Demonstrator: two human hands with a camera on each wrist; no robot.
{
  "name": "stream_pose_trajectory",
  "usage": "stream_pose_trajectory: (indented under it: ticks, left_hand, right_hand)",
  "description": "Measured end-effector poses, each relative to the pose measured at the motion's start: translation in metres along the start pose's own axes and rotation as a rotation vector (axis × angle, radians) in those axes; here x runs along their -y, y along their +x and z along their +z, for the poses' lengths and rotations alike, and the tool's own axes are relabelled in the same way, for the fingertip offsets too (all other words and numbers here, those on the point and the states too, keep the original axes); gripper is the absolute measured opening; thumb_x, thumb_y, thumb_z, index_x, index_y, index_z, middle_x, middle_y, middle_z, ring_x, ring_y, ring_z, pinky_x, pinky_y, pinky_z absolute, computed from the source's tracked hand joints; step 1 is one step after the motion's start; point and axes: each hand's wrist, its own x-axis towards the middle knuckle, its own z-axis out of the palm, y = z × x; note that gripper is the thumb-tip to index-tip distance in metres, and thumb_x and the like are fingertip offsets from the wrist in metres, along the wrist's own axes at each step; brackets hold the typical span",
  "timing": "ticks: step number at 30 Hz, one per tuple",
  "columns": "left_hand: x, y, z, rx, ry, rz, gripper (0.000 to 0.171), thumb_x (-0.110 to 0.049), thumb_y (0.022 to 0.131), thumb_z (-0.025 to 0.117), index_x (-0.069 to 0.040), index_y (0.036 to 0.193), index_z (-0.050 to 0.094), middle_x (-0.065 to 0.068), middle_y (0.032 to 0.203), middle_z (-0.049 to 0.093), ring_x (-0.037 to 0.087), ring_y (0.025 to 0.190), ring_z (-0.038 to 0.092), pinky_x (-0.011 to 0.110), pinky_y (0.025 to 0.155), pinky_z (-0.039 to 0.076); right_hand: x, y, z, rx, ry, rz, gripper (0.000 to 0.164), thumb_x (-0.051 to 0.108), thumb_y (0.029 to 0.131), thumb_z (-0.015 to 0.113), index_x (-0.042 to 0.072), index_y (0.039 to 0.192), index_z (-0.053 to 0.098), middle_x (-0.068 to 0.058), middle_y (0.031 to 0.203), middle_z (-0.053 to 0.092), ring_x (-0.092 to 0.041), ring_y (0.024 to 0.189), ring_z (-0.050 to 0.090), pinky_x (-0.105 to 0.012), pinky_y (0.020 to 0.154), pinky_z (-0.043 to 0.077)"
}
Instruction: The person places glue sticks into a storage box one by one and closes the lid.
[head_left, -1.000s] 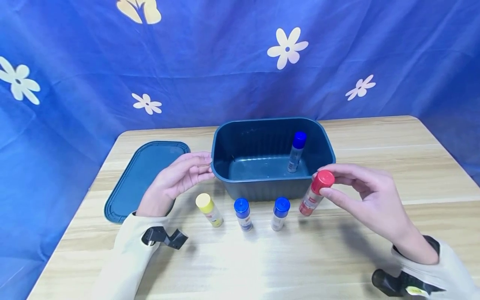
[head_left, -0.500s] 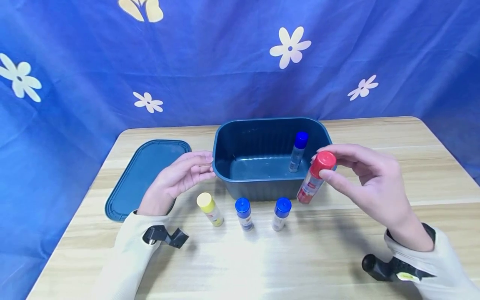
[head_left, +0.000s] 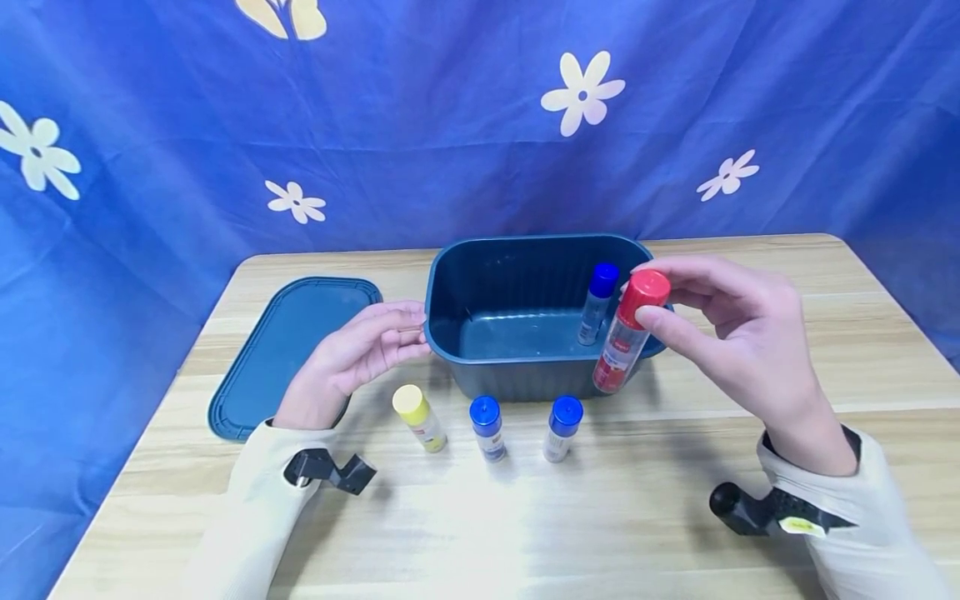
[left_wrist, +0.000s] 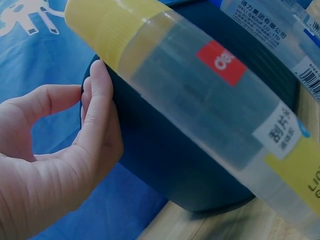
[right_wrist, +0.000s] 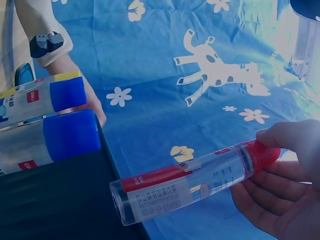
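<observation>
My right hand [head_left: 738, 333] pinches a clear glue bottle [head_left: 618, 360] by its red cap, thumb on the near side. The bottle is tilted, in front of the right front rim of a dark blue plastic box [head_left: 517, 379]. At the box's left end, my left hand [head_left: 371, 346] holds the rim between thumb and fingers; in the left wrist view its fingers [left_wrist: 97, 107] lie against the wall. A blue-capped glue bottle [head_left: 595, 304] leans inside the box at the right. Before the box stand a yellow-capped glue bottle [head_left: 420, 419] and two blue-capped bottles [head_left: 488, 429].
A dark blue lid [head_left: 292, 354] lies flat on the wooden table [head_left: 480, 533], left of the box and partly behind my left hand. A blue cloth [head_left: 420, 125] with pale flowers hangs along the back edge.
My right hand has lifted the red-capped glue bottle up from in front of the box toward its right front rim. My left hand and the other bottles have stayed in place.
</observation>
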Motion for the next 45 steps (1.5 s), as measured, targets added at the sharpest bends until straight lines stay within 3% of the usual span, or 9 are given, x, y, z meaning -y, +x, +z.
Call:
stream_pose_trajectory:
  ticks: [12, 18, 27, 32, 45]
  left_hand:
    - [0.000, -0.004, 0.001, 0.021, -0.024, 0.007, 0.029, 0.008, 0.099, 0.041, 0.001, 0.104, 0.069, 0.011, 0.099, 0.071, 0.019, 0.091, 0.070, 0.034, 0.087, 0.056]
    - [0.001, -0.006, 0.001, 0.039, -0.009, 0.024, 0.027, 0.008, 0.099, 0.042, 0.002, 0.105, 0.068, 0.011, 0.098, 0.071, 0.020, 0.090, 0.069, 0.034, 0.086, 0.056]
    - [0.000, 0.000, 0.003, 0.034, -0.009, 0.008, 0.028, 0.004, 0.101, 0.040, 0.001, 0.104, 0.068, 0.010, 0.092, 0.069, 0.017, 0.084, 0.066, 0.029, 0.084, 0.057]
    - [-0.001, 0.003, 0.005, 0.011, -0.007, 0.007, 0.029, 0.003, 0.101, 0.040, 0.000, 0.102, 0.069, 0.010, 0.090, 0.069, 0.016, 0.082, 0.066, 0.029, 0.082, 0.057]
    - [-0.001, -0.003, 0.000, 0.030, -0.040, 0.014, 0.027, 0.008, 0.099, 0.042, 0.001, 0.104, 0.068, 0.012, 0.098, 0.071, 0.021, 0.090, 0.070, 0.033, 0.085, 0.056]
  right_hand:
    - [0.001, 0.010, 0.002, -0.009, 0.035, -0.066, 0.032, -0.012, 0.078, 0.070, -0.015, 0.109, 0.063, -0.024, 0.099, 0.067, -0.026, 0.088, 0.067, -0.028, 0.085, 0.056]
    - [-0.001, 0.017, 0.007, -0.032, -0.084, -0.100, 0.031, -0.005, 0.080, 0.072, -0.009, 0.110, 0.067, -0.020, 0.100, 0.068, -0.025, 0.089, 0.067, -0.027, 0.087, 0.055]
    - [-0.008, 0.020, 0.010, -0.051, -0.091, -0.074, 0.031, -0.010, 0.079, 0.072, -0.007, 0.109, 0.067, -0.016, 0.100, 0.069, -0.023, 0.088, 0.068, -0.026, 0.085, 0.055]
    - [-0.009, 0.020, 0.010, -0.043, -0.152, -0.046, 0.034, -0.010, 0.079, 0.071, -0.004, 0.112, 0.068, -0.014, 0.101, 0.069, -0.023, 0.089, 0.067, -0.025, 0.084, 0.055]
    - [-0.019, 0.023, 0.008, -0.023, -0.193, 0.022, 0.032, -0.010, 0.080, 0.072, -0.003, 0.111, 0.068, -0.012, 0.100, 0.070, -0.022, 0.088, 0.068, -0.025, 0.084, 0.056]
